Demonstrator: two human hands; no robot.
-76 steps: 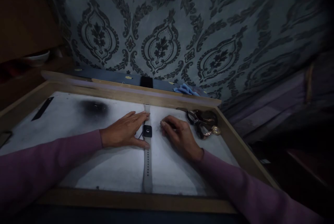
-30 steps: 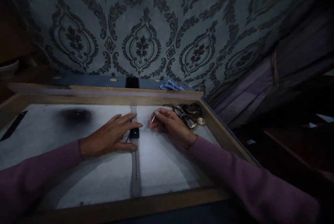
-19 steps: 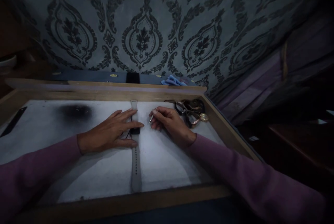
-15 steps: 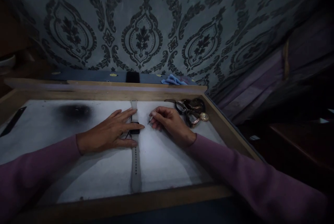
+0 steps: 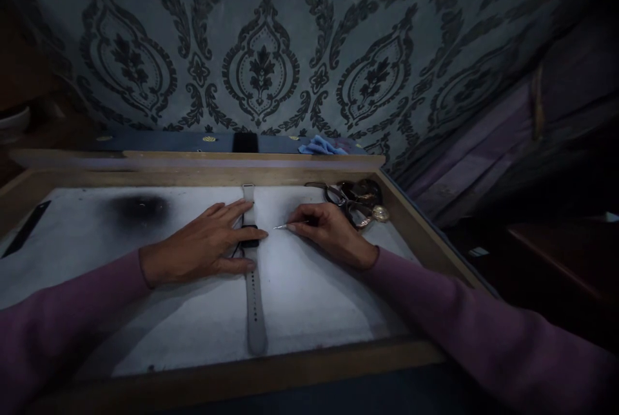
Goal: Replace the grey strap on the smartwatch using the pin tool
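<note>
A smartwatch [image 5: 250, 242] with a dark case and a pale grey strap [image 5: 256, 318] lies stretched out lengthwise on the white surface. My left hand [image 5: 207, 241] rests over it with its fingers spread; the index finger crosses the dark case and the thumb touches the strap below. Part of the watch is hidden under these fingers. To the right, my right hand [image 5: 329, 231] is closed in a pinch on a thin, pointed silver tool [image 5: 280, 227]. Its tip points left toward the watch, a short distance away from it. The tool's rear part is hidden by my fingers.
Wooden rims [image 5: 159, 176] enclose the white surface [image 5: 309, 318]. Several wristwatches [image 5: 360, 205] are heaped in the far right corner. A dark flat strip [image 5: 26, 228] lies at left. Beyond the back rim are a black object [image 5: 245, 142] and a blue cloth [image 5: 322, 145].
My right hand has shifted slightly right and turned, so the silver tool now lies flatter and points left. My left hand stays on the smartwatch.
</note>
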